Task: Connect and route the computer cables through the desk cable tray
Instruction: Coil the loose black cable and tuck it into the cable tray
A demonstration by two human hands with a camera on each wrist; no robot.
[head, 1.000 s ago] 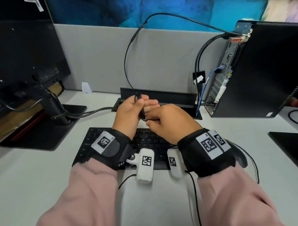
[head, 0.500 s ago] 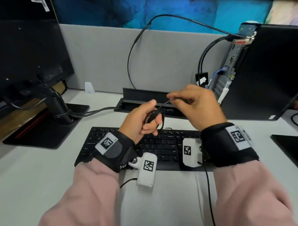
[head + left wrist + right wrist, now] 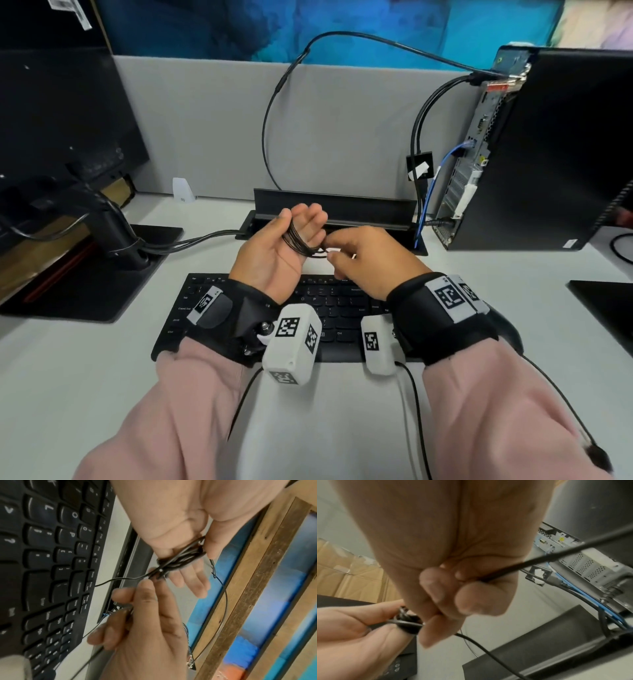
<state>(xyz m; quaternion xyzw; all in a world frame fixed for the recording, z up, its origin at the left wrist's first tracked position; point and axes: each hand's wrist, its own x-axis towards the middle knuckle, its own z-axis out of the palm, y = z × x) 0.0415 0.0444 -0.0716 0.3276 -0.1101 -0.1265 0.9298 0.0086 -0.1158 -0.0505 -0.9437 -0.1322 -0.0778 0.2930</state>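
Observation:
A thin black cable is wound into a small coil [image 3: 297, 240] around the fingers of my left hand [image 3: 301, 224], which is held palm up above the keyboard's far edge. In the left wrist view the thumb presses the coil [image 3: 180, 559] against the fingers. My right hand [image 3: 337, 255] sits just right of the coil and pinches the loose strand of the same cable [image 3: 539, 561] between thumb and fingertips [image 3: 447, 601]. Behind both hands the black desk cable tray [image 3: 335, 207] stands open, with several cables running into it.
A black keyboard [image 3: 335, 308] lies under the wrists. A monitor [image 3: 51, 120] on its stand base [image 3: 85, 284] is at the left, with cables leading to the tray. A computer tower [image 3: 548, 154] stands at the right, black and blue cables [image 3: 428, 192] hanging from its back.
My right hand has come down and left from its raised position, back beside the coil. My left hand has turned more palm up, with the cable loops across its fingers.

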